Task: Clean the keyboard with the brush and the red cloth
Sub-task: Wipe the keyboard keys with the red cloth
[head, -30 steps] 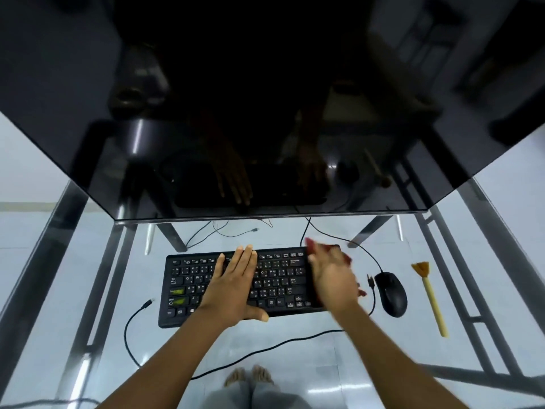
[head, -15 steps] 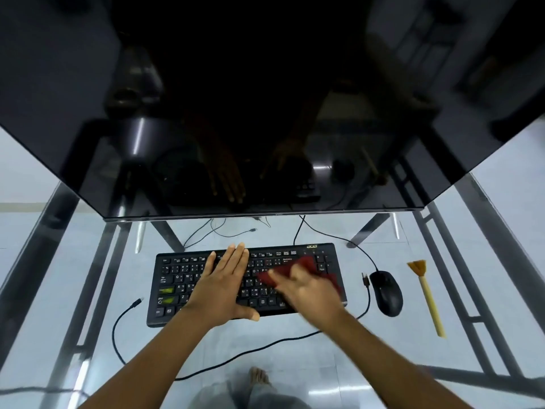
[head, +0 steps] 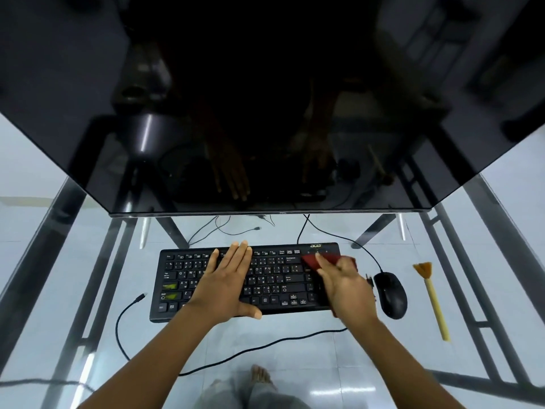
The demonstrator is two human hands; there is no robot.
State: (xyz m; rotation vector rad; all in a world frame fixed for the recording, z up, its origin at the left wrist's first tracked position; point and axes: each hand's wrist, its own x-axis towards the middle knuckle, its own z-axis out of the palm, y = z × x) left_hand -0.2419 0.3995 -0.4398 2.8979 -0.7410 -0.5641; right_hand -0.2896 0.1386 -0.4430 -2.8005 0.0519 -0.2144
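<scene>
Now wiping black plastic keyboard (head: 274, 278) at its 2 o'clock corner with crumpled red cloth (head: 323, 259) gripped in right hand (head: 345, 287), bracing with flat, close-fingered left hand (head: 227, 284); yellow-handled brush (head: 432, 296) idle at 3 o'clock; likely risk: overrunning stroke knocking black mouse (head: 390, 293), or snagging keycaps.

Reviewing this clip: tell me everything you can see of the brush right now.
The yellow-handled brush has a straight, pale yellow handle, wood or plastic by the look, and a short fanned tuft of orange-brown bristles. It lies flat on the glass table, to the right of the black computer mouse and apart from it. The bristles point away from the person, and the handle end slants slightly right. Only the table touches it.
</scene>
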